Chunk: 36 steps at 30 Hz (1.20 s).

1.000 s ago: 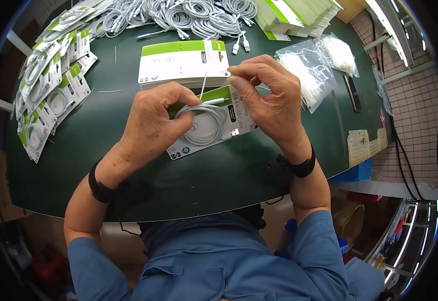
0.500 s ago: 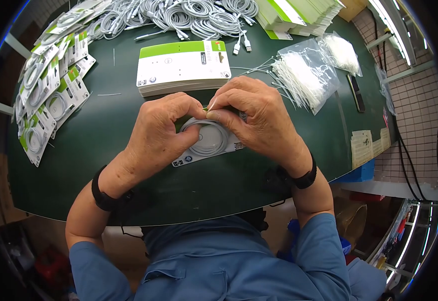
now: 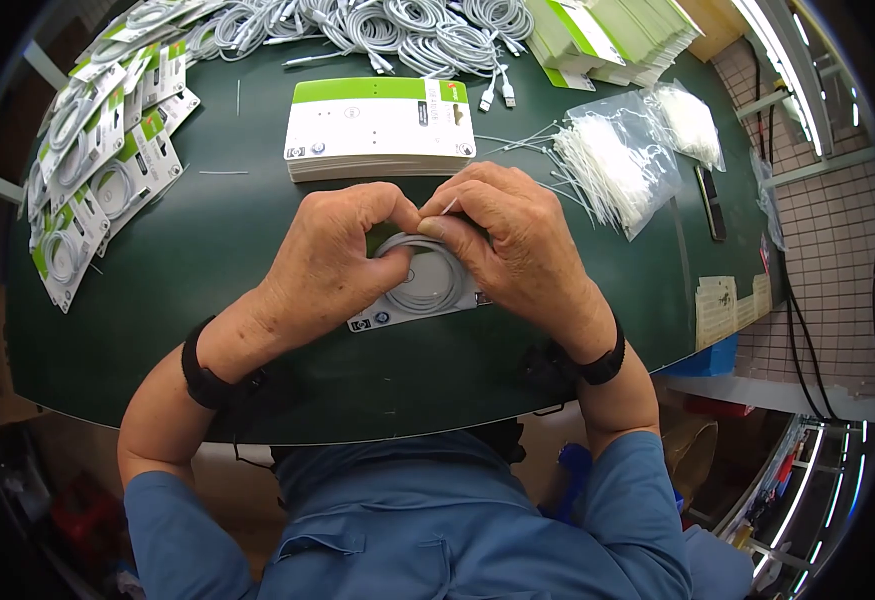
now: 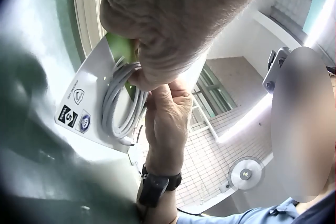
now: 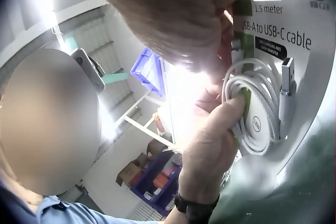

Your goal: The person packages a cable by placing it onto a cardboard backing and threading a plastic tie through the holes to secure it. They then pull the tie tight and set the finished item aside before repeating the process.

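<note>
A coiled white USB cable point(image 3: 427, 303) lies against a printed cardboard backing card point(image 3: 382, 318), low over the table. My left hand point(image 3: 332, 245) grips coil and card at their upper left, its thumb inside the loop in the right wrist view. My right hand point(image 3: 512, 225) is at the top of the coil, pinching a thin white cable tie point(image 3: 450, 205) between thumb and forefinger. Both hands' fingertips meet there and hide most of the tie. The right wrist view shows the card's printed face and the cable's USB-A plug point(image 5: 287, 77).
Beyond the hands stands a stack of backing cards point(image 3: 377, 125). Carded cables point(image 3: 107, 190) pile up at left, loose coiled cables point(image 3: 377, 30) at the back. On the right lie a bag of cable ties point(image 3: 617, 155) and a dark, narrow object point(image 3: 710, 203).
My right hand has come in from the right to meet the left at the coil's top. The tie's long free end, upright earlier, is now mostly hidden by the fingers.
</note>
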Motion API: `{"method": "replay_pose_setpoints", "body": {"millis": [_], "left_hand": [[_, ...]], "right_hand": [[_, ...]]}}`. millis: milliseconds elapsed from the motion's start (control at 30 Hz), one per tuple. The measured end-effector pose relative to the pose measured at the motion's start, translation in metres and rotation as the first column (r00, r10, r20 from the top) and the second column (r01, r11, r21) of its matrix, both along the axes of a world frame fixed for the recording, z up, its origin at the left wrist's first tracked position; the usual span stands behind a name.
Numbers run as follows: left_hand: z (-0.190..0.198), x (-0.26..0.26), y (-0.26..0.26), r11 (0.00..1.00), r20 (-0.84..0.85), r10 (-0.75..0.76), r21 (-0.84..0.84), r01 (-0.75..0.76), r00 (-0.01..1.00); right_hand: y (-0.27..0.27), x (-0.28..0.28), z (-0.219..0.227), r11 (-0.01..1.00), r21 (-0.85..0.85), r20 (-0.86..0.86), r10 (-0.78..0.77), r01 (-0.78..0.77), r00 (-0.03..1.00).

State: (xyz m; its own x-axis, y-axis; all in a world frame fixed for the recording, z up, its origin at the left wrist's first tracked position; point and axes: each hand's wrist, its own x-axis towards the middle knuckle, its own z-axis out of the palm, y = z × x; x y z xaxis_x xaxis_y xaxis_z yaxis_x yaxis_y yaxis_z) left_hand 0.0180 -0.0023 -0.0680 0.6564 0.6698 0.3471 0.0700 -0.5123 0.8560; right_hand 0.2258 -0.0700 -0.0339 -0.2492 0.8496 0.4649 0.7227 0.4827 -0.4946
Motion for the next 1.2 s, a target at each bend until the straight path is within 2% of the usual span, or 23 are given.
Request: {"method": "replay_pose_setpoints", "body": {"millis": [233,367,467,600,867,1033,1133,1200], "left_hand": [[0.0,0.001,-0.001,0.999,0.014,0.003,-0.042,-0.003,1.0],[0.005,0.0,-0.005,0.998,-0.042,0.018,-0.052,-0.02,0.999],[0.006,0.0,-0.006,0.995,-0.053,0.027,-0.094,-0.031,0.998],[0.004,0.0,-0.005,0.997,-0.05,0.015,-0.078,-0.019,0.999],[0.004,0.0,-0.005,0.985,-0.068,0.002,-0.173,-0.014,0.998],[0.004,0.001,-0.007,0.99,-0.044,0.002,-0.142,-0.009,0.999],[0.008,0.0,-0.007,1.0,-0.14,-0.004,0.007,0.006,0.99],[0.01,0.0,-0.008,0.999,-0.139,-0.016,0.028,0.02,0.99]], "right_hand": [[0.002,0.004,-0.004,0.998,-0.069,-0.041,-0.008,0.005,0.999],[0.003,0.002,-0.009,0.997,-0.059,-0.036,-0.045,0.043,0.998],[0.004,-0.001,-0.01,0.996,0.081,0.051,-0.039,0.035,0.998],[0.004,-0.005,-0.014,0.988,0.148,0.048,-0.061,0.053,0.997],[0.004,-0.006,-0.018,0.98,0.18,0.05,-0.09,0.079,0.995],[0.003,-0.007,-0.018,0.979,0.185,0.023,-0.096,0.09,0.995],[0.003,-0.007,-0.018,0.98,0.187,0.021,-0.078,0.072,0.997],[0.002,-0.006,-0.017,0.984,0.164,-0.021,-0.068,0.07,0.997]]}}
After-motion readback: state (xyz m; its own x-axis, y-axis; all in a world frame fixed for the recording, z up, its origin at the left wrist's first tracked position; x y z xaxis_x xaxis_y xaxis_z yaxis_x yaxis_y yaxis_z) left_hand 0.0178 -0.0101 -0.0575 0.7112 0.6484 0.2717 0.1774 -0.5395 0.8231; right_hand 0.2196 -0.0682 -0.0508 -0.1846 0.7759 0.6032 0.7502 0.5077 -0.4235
